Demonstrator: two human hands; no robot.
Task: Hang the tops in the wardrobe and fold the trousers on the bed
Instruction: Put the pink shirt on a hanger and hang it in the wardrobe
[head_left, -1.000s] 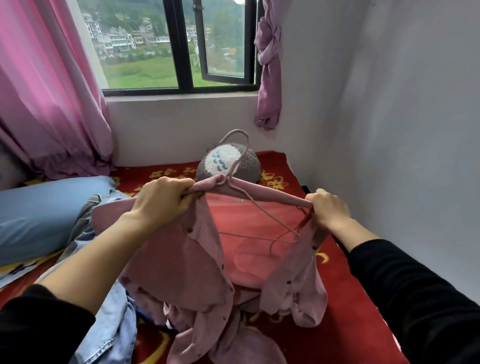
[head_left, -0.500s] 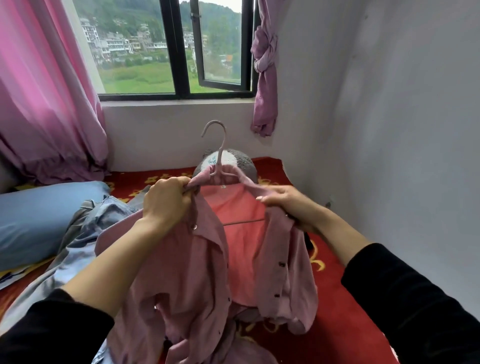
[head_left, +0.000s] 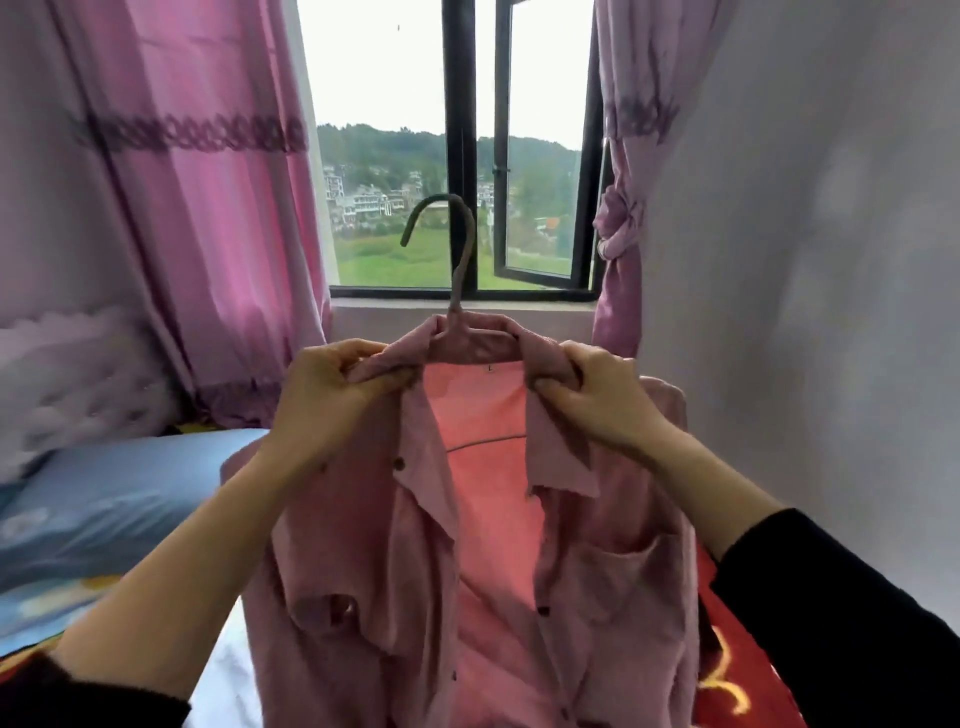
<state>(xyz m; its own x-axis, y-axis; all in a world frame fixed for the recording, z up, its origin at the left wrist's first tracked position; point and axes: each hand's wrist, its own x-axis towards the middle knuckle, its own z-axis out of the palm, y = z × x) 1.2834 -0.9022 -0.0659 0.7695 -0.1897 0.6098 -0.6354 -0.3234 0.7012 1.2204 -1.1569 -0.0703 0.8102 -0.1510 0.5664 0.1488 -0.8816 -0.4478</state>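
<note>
A pink button-up shirt (head_left: 405, 571) hangs open-fronted on a hanger (head_left: 460, 260), held upright in front of me with the hook pointing up against the window. My left hand (head_left: 327, 400) pinches the left side of the collar. On the other side of the collar, my right hand (head_left: 587, 400) grips the fabric the same way. The hanger's lower bar shows through the open front. The shirt's hem runs out of the frame at the bottom. No trousers or wardrobe are in view.
A black-framed window (head_left: 462, 156) stands ahead, its right pane swung open. Pink curtains (head_left: 171, 208) hang left and a tied one (head_left: 618, 234) right. A white wall (head_left: 805, 260) is close on the right. A blue pillow (head_left: 104, 509) and the red bedspread (head_left: 727, 675) lie below.
The shirt on its hanger has been lifted from over the bed up to window height. My right hand moved from the shoulder to the collar. The view has tilted upward.
</note>
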